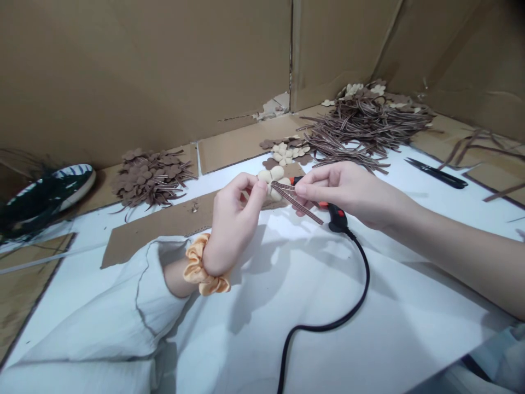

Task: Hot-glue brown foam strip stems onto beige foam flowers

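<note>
Seemingly, flower (274, 175) near edge of cardboard (164, 218)

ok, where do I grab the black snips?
Probably by the wider handle end, from above on the person's right: the black snips lie flat, with their tapered tips pointing leftward and away, toward the heap of strips.

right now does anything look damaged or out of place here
Yes: low on the cardboard wall, beside the vertical seam, a ragged pale patch breaks the brown surface, as if torn.
</note>
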`<state>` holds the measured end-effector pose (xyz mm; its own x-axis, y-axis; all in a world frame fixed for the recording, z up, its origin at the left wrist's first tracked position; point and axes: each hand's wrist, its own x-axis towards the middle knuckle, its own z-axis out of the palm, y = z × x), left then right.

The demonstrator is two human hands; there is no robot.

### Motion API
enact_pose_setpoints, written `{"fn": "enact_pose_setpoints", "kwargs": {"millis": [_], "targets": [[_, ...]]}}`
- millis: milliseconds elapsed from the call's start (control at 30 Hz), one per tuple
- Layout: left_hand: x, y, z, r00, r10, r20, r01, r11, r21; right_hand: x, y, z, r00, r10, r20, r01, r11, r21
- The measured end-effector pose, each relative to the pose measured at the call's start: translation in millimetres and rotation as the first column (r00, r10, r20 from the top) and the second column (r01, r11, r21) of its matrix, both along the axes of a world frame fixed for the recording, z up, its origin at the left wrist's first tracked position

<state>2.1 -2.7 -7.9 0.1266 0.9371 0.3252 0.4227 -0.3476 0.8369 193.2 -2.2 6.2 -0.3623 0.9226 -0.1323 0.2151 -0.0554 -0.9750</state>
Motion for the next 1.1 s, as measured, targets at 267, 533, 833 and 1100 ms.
{"fn": "enact_pose_setpoints", "kwargs": {"millis": [267,533,833,1100], "targets": [[2,4,-2.0,0.996,0.070,0.052,-0.072,0.997,0.033,-2,3,-7.0,0.996,-0.043,-0.078,0.040,0.998,-0.043],[1,11,-7.4,0.986,0.097,0.134,-0.103,0.994,0.034,-9,2,-7.9,0.974,-0.172,-0.150,0.141,0.970,-0.200],[-1,15,-9.2,0.976,0.141,0.166,-0.151,0.988,0.046,-14,3,-7.7,0.920,-0.314,-0.235,0.224,0.912,-0.343],[0,13,-6.8,0.981,0.151,0.124,-0.161,0.984,0.075,-10,0,-11.3,0.984,-0.130,-0.122,0.115,0.986,-0.120]]}}
